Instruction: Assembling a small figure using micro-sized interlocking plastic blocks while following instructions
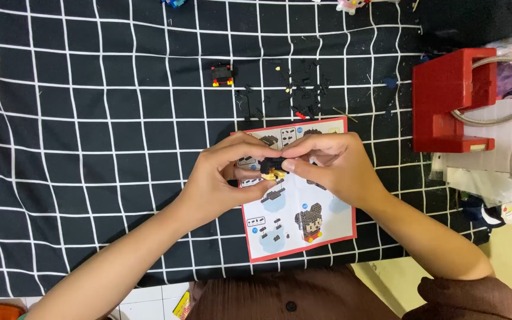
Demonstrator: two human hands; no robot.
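My left hand [220, 178] and my right hand [333, 166] meet over an instruction sheet [303, 228] with a red border. Between the fingertips of both hands sits a small black and yellow brick assembly [274, 168], pinched from both sides. The sheet shows drawn building steps and a small cartoon figure with round black ears. A second small assembly [222, 74], black with red and yellow bits, rests on the cloth farther away, apart from both hands. Several loose tiny black bricks [303, 89] lie scattered just beyond the sheet.
A black cloth with a white grid [90, 148] covers the work surface. A red plastic box-shaped object [448, 101] stands at the right, with white papers and plastic bags [499, 172] beside it. Small colourful toys [351, 5] sit at the far edge.
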